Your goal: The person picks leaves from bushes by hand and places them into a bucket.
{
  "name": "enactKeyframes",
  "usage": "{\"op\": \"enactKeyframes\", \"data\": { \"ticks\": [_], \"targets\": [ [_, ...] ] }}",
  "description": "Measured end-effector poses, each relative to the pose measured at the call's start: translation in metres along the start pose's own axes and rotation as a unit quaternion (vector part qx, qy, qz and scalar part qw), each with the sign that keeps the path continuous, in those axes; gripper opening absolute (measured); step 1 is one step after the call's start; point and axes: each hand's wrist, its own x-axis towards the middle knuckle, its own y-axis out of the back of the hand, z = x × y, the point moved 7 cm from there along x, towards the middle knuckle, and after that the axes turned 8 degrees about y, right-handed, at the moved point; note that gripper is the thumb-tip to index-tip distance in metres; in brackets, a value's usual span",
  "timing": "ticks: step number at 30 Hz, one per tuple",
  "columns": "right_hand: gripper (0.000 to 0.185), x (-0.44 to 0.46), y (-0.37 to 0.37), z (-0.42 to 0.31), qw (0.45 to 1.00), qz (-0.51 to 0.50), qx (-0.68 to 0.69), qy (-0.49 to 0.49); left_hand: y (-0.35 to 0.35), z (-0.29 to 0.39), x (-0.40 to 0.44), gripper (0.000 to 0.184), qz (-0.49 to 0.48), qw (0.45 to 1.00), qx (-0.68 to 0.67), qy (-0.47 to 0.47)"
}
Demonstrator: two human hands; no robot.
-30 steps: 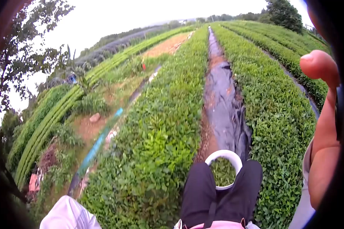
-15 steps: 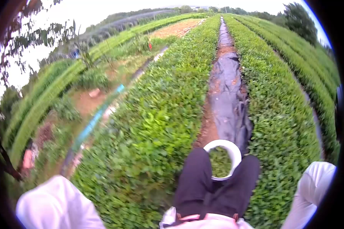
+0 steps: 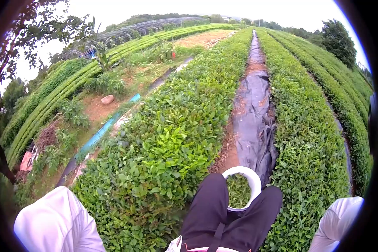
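Observation:
Neither of my hands shows. A pale sleeve with a bent elbow is at the lower left, and another pale sleeve is at the lower right. Between my knees in dark trousers stands a white bucket, its rim tipped towards me. Picked green leaves lie inside it. On my left grows a broad row of leafy bushes, with brighter young leaves on top. A second row of bushes runs along my right. A dark strap lies across my lap.
Black ground sheet, wrinkled and strewn with reddish soil, covers the path ahead between the rows. To the left are a blue-green strip, a stone and a hooped tunnel frame. A tree stands far right.
My view has tilted up slightly and turned a little left, so the bucket, knees and sleeves sit lower in it. The picture is sharper. The bucket stays between my knees.

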Motion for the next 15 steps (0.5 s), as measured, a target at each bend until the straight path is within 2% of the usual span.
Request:
{"op": "enactKeyframes", "data": {
  "ticks": [3, 5, 7, 9, 10, 11, 12, 13, 14, 15],
  "targets": [
    [0.047, -0.008, -0.01, -0.055, 0.989, -0.034, 0.133, 0.054, 0.011, -0.001, 0.0, 0.035, 0.02, 1.0, -0.015, -0.007],
    [0.047, -0.014, -0.038, -0.078, 0.966, -0.079, 0.236, 0.066, 0.021, -0.004, -0.008, 0.034, 0.079, 0.996, -0.041, -0.011],
    [0.047, -0.033, -0.094, -0.065, 0.954, -0.106, 0.28, -0.016, 0.027, -0.018, -0.028, 0.034, 0.16, 0.983, -0.089, 0.004],
    [0.036, -0.091, -0.17, -0.005, 0.956, -0.119, 0.217, -0.16, -0.004, -0.055, -0.063, 0.033, 0.214, 0.95, -0.186, 0.13],
    [0.032, -0.153, -0.191, 0.062, 0.902, -0.189, 0.235, -0.308, -0.046, -0.082, -0.091, 0.033, 0.22, 0.908, -0.263, 0.242],
    [0.027, -0.216, -0.205, 0.115, 0.869, -0.268, 0.172, -0.378, -0.1, -0.099, -0.125, 0.029, 0.235, 0.837, -0.342, 0.357],
    [0.022, -0.316, -0.203, 0.194, 0.778, -0.299, 0.198, -0.517, -0.165, -0.117, -0.157, 0.025, 0.167, 0.781, -0.424, 0.428],
    [0.022, -0.394, -0.199, 0.243, 0.72, -0.199, 0.26, -0.612, -0.235, -0.127, -0.195, 0.023, 0.116, 0.723, -0.47, 0.493],
    [0.041, -0.468, -0.188, 0.288, 0.624, -0.221, 0.306, -0.685, -0.305, -0.127, -0.229, 0.023, 0.101, 0.672, -0.521, 0.517],
    [0.041, -0.517, -0.17, 0.316, 0.571, -0.16, 0.226, -0.772, -0.35, -0.113, -0.245, 0.021, 0.064, 0.68, -0.508, 0.525]
  ]
}}
